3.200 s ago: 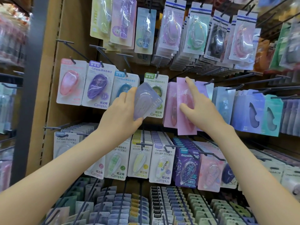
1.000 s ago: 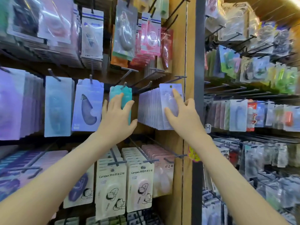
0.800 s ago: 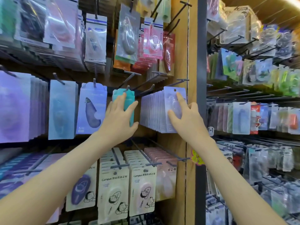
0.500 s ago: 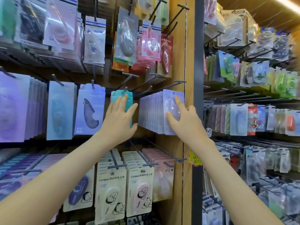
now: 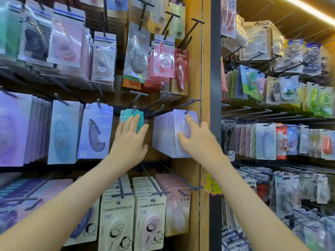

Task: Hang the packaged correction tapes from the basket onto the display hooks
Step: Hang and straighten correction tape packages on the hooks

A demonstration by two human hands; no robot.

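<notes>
1. Both hands lie flat and grip nothing. The left hand lays straight fingers on the teal pack. The right hand spreads over the front lavender pack, forefinger reaching toward its hang hole.
2. Each pack already hangs on a hook, so the flat palms are probably pushing the packs back and squaring them, not carrying them.
3. Behind the lavender pack, a row of like packs fills the same peg beside the wooden upright. Pressing the front one would tidy the row.
4. No basket shows in view.
</notes>
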